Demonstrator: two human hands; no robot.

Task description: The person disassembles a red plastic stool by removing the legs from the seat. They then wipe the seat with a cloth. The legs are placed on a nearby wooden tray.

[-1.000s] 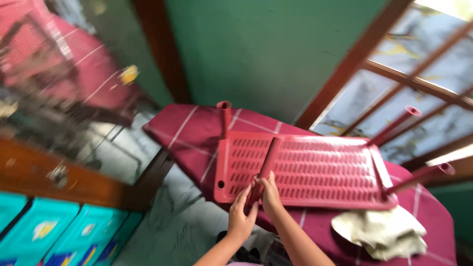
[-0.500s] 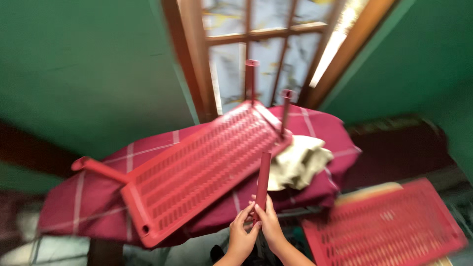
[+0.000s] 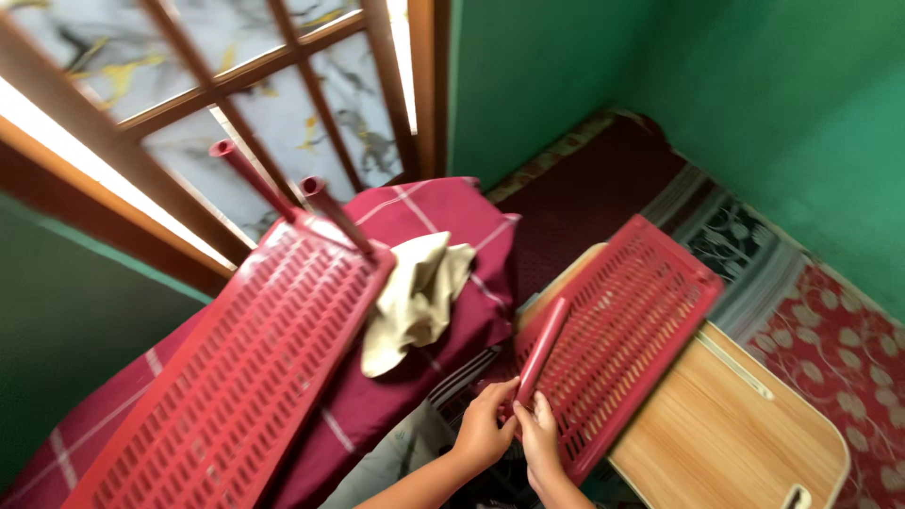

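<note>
Swung rightward, both hands (image 3: 514, 434) together grip a smooth red tube (image 3: 542, 351), seemingly plastic, over a slotted shelf (image 3: 641, 311).

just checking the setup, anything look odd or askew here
The red slatted shelf panel lies upside down on the maroon-covered table, two legs pointing up. Both hands, left hand and right hand, hold a loose red tube leg.

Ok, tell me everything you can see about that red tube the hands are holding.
The red tube is a slim, straight, round tube that looks like plastic, the same red as the slatted panels. Both hands grip its lower end, the left hand beside the right hand. It tilts up and to the right, lying across the slatted red panel that rests on the wooden board. Its upper end looks rounded; whether it is hollow cannot be told.
</note>
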